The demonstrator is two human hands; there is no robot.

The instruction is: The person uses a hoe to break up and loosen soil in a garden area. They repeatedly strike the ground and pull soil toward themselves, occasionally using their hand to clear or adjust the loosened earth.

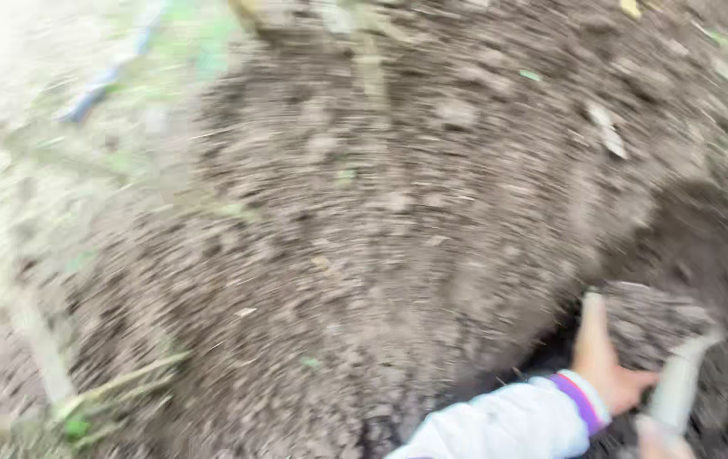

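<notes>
Loose brown crumbly soil (pixel 364 255) fills nearly the whole view, strewn with pale dry stalks (pixel 117 387) at the lower left and small green leaf scraps, with a paler bare patch of ground (pixel 7 102) at the upper left. Everything is smeared by motion blur, so single clods and fine details are hard to make out, and a bluish streak near the top left cannot be identified. At the lower right, a hand (pixel 606 365) reaches out of a white sleeve with a purple and pink striped cuff (pixel 580 399); whether it is the left or the right cannot be told. Its fingers lie extended and pressed against a rounded clump of dark soil (pixel 653 319), the grip loose and open rather than clenched around anything. Just beside the palm, on its right, a pale grey elongated tool-like object (pixel 678 387) stands tilted, its lower end meeting a second hand (pixel 657 442) that is cut off by the bottom edge; the grip of that hand cannot be told. The clump sits directly above the tool, touching the extended fingers.
</notes>
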